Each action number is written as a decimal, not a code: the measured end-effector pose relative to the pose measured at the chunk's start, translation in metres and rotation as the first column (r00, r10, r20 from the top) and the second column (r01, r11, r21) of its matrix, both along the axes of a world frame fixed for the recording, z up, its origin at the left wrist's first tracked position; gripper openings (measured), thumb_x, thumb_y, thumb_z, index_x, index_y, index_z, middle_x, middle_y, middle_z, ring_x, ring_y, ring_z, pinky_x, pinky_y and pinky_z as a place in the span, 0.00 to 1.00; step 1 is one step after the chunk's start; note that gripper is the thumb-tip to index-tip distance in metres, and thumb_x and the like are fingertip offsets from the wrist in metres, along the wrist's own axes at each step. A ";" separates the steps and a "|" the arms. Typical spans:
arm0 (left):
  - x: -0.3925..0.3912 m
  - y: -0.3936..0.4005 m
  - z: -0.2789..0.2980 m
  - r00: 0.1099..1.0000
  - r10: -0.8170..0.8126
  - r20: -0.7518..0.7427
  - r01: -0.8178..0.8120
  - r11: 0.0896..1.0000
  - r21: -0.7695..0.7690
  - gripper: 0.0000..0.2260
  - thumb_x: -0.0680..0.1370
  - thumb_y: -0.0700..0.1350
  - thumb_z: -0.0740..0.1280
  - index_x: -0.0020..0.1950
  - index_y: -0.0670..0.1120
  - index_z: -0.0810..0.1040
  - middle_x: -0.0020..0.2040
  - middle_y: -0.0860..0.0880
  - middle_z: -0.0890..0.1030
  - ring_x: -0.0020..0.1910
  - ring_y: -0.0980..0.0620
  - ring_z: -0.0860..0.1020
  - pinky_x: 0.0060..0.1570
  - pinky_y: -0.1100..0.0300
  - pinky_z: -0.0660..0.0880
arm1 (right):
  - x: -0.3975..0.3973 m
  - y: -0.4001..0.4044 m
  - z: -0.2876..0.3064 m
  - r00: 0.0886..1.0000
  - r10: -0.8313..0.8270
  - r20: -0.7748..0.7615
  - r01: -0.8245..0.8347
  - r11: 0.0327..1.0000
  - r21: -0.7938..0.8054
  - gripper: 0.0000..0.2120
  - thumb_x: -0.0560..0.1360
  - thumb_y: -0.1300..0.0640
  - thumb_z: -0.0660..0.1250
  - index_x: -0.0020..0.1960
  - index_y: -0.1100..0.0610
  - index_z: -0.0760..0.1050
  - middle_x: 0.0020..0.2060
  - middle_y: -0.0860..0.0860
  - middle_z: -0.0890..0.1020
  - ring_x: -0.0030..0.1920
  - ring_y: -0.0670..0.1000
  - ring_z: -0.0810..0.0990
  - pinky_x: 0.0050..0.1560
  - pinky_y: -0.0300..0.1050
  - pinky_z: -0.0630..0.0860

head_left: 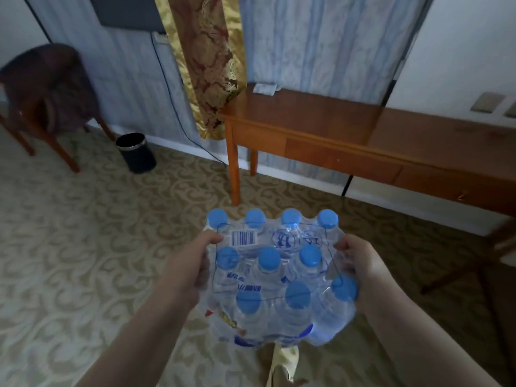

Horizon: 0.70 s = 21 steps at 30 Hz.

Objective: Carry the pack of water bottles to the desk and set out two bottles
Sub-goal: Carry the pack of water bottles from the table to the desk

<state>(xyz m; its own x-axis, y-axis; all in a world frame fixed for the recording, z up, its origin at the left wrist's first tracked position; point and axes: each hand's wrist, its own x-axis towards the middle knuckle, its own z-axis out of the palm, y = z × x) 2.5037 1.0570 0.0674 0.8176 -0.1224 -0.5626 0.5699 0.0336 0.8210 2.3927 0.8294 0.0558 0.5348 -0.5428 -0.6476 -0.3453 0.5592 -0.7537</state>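
A shrink-wrapped pack of water bottles [279,277] with several blue caps hangs in front of me above the carpet. My left hand [192,263] grips its left side, thumb pressed on the top film. My right hand [360,263] clasps its right side, fingers wrapped round the plastic. The wooden desk [321,121] stands ahead and to the right against the wall, a short distance beyond the pack.
A crumpled white cloth [265,88] lies on the desk's far left corner. A black waste bin [136,152] stands on the floor left of the desk, a dark chair [44,99] further left. A gold curtain [203,60] hangs beside the desk. Another chair's legs [474,261] show at right.
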 end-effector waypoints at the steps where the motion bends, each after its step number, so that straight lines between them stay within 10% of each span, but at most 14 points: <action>1: 0.017 -0.012 -0.002 1.000 0.014 -0.001 -0.014 1.000 -0.001 0.23 0.69 0.44 0.71 0.20 0.53 0.62 0.17 0.56 0.59 0.16 0.58 0.54 0.14 0.70 0.52 | 0.018 -0.013 -0.001 1.000 0.002 -0.017 -0.002 1.000 -0.005 0.16 0.65 0.58 0.63 0.22 0.50 0.61 0.19 0.47 0.58 0.22 0.48 0.56 0.28 0.44 0.58; 21: 0.422 -0.158 0.011 0.997 0.011 0.076 -0.009 1.000 -0.027 0.17 0.69 0.40 0.65 0.26 0.52 0.61 0.18 0.57 0.60 0.16 0.60 0.56 0.14 0.69 0.55 | 0.411 -0.149 0.010 0.997 -0.066 0.031 0.066 0.998 -0.018 0.09 0.55 0.58 0.63 0.28 0.52 0.63 0.22 0.50 0.63 0.26 0.51 0.61 0.31 0.46 0.63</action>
<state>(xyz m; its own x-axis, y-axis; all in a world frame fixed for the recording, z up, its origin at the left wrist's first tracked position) 2.9257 0.8986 0.0787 0.8592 -0.1284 -0.4954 0.5054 0.0614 0.8607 2.8035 0.6807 0.0662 0.5163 -0.5898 -0.6209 -0.2852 0.5652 -0.7741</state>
